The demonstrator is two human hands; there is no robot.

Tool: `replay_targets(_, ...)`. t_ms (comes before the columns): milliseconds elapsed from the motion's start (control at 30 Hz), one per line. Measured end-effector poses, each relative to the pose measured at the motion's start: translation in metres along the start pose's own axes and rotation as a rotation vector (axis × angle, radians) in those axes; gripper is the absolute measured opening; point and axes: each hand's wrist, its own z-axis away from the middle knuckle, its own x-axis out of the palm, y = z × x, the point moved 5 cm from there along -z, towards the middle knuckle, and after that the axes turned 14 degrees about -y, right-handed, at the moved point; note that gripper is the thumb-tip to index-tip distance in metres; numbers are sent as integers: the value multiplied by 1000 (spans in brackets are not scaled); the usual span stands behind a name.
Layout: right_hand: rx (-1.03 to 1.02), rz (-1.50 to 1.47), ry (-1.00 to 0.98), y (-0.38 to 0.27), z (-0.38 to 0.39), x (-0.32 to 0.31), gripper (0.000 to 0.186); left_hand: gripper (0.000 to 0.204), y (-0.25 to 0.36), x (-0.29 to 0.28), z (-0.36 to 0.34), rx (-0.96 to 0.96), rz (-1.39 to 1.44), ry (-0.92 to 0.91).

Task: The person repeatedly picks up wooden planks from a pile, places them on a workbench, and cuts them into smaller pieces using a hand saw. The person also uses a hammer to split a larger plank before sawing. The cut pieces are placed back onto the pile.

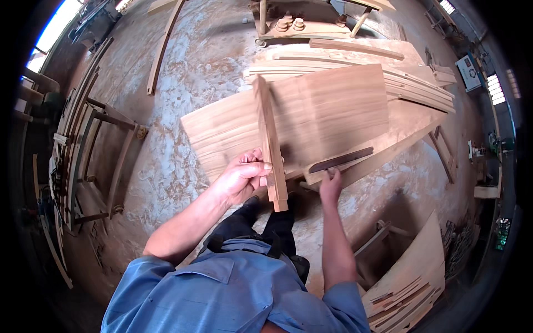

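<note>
My left hand [247, 173] is closed round a long wooden rail [268, 133], thumb on its near face. The rail is held up and tilted, its stepped, tenon-like end toward my body. Behind it, a wide wooden panel [338, 102] lies on the workbench. At the bench's near corner, my right hand [331, 186] has its fingers closed at the lower edge of a long, flat dark bar [341, 159]. Its exact kind cannot be made out. The bar lies slantwise over the pale wood, apart from the rail.
Stacked pale strips [416, 91] lie along the bench's far side. Beyond stands a wheeled trolley [311, 30] carrying small round wooden pieces. A wooden rack [105, 161] with long boards stands left. At lower right, a sheet [408, 272] bears thin offcuts. One beam [165, 50] lies on the floor.
</note>
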Motion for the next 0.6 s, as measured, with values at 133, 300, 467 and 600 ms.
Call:
replay_targets(133,-591,-301,-242,-92,60,-17,77,49,-31,32,-45,23,133,-87)
replay_targets(300,-753,-579,-220,-163,62,-65,80,36,-73,59,-101,-17,77,-180)
replay_targets(467,-623,-803,-177,-171,35,-97,54,34,-85,80,-137,-46,32,-129)
replay_targets(600,-669,-1134,13,-159,7,-143,44,27,-46,87,-147,-69,-1054,-186)
